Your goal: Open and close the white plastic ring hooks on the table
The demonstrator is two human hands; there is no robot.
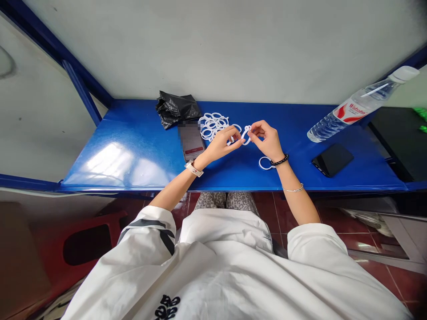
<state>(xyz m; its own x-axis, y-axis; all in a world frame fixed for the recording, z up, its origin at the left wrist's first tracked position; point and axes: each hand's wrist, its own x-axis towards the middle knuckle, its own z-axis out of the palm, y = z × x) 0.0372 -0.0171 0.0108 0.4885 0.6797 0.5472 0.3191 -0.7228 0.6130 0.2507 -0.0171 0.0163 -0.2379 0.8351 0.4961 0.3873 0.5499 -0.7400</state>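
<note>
Both my hands are raised a little over the blue table (133,151) and pinch the same small white plastic ring (246,134) between them. My left hand (224,143) grips it from the left with thumb and fingers closed. My right hand (267,138) grips it from the right, fingers curled. Just behind my left hand lies a pile of several white rings (213,124). One single white ring (265,163) rests flat on the table under my right wrist.
A crumpled black plastic bag (175,109) sits at the back of the table. A phone (191,141) lies next to my left wrist, and a dark phone (332,159) lies to the right. A clear water bottle (360,106) lies at the far right.
</note>
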